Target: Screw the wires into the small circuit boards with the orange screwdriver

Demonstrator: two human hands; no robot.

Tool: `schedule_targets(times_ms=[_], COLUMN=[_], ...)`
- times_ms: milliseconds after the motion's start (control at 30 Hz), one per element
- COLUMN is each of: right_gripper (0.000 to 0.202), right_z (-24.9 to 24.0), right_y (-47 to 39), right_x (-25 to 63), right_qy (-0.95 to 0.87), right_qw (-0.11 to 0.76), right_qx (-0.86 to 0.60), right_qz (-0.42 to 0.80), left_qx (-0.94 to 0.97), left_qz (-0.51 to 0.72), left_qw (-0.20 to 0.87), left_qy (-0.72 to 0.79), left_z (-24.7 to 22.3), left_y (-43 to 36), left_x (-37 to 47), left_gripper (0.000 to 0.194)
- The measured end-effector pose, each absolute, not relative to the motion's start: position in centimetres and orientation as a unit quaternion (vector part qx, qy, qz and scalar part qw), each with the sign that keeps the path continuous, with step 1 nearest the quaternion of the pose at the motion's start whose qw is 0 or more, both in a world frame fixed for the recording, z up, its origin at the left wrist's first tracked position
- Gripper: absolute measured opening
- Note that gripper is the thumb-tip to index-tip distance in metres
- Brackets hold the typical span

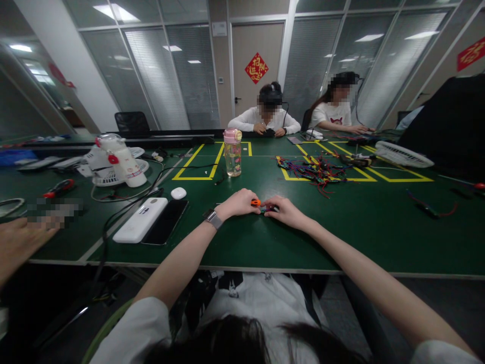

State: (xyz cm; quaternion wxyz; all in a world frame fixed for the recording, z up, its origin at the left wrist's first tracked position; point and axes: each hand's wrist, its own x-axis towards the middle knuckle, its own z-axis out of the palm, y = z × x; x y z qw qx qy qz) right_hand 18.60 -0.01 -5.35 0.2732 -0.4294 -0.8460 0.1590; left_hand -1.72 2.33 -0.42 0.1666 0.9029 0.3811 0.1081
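Two wearer's hands [243, 202], one watch [212, 218], seemingly two fans [403, 154].

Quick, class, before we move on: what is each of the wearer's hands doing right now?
Left hand: closed, pinching an orange piece.
Right hand: closed, fingertips on a small dark piece; too small to identify.
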Motion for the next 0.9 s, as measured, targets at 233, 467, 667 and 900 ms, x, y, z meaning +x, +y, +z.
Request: schedule_targets(times_ms=[233,467,667,900], right_gripper=[0.022,0.022,0.024,0.023], right_z=[-5.4,-5.38,-5.51,-5.47], right_y=[-0.1,-0.15,-0.01,-0.04], right_x=[18.49,18.5,18.55,18.56], right_qy=[-0.856,-0.862,-0.863,-0.86], right_qw=[0.27,0.26,0.261,0.261], right_qx=[-0.413,-0.411,-0.411,-0.416], right_qz=[0.153,0.14,0.134,0.139], left_qx=[0.9,0.901,0.904,0.899], left_qz=[0.102,0.101,0.115,0.109], left_qw=[0.181,0.174,0.17,0.183], left_qy=[0.383,0.383,0.374,0.382], left_z=[-0.5,-0.73,-0.9,-0.79], left_y=[2.45,2.57,2.67,2.68], left_x=[-1.83,-1.88,-2.03,-2.03], left_gripper=[0.021,0.026,0.027,0.028])
